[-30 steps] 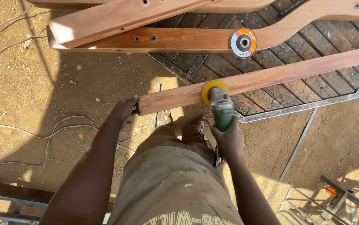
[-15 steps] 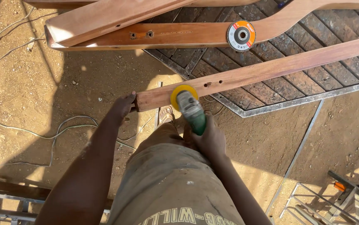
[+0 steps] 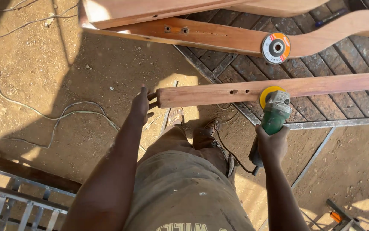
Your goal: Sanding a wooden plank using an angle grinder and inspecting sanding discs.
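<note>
The wooden beam (image 3: 278, 89) runs off the right edge; its end hides the left hand's fingers (image 3: 151, 100).

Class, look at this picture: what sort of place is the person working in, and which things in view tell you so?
Probably an outdoor woodworking yard. The right hand holds a green angle grinder against a wooden beam that the left hand steadies, over bare dirt ground with loose cables.

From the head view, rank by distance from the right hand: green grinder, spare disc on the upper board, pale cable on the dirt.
1. Green grinder: held in the right hand.
2. Spare disc: straight above, on the upper board.
3. Pale cable: far left on the dirt.
</note>
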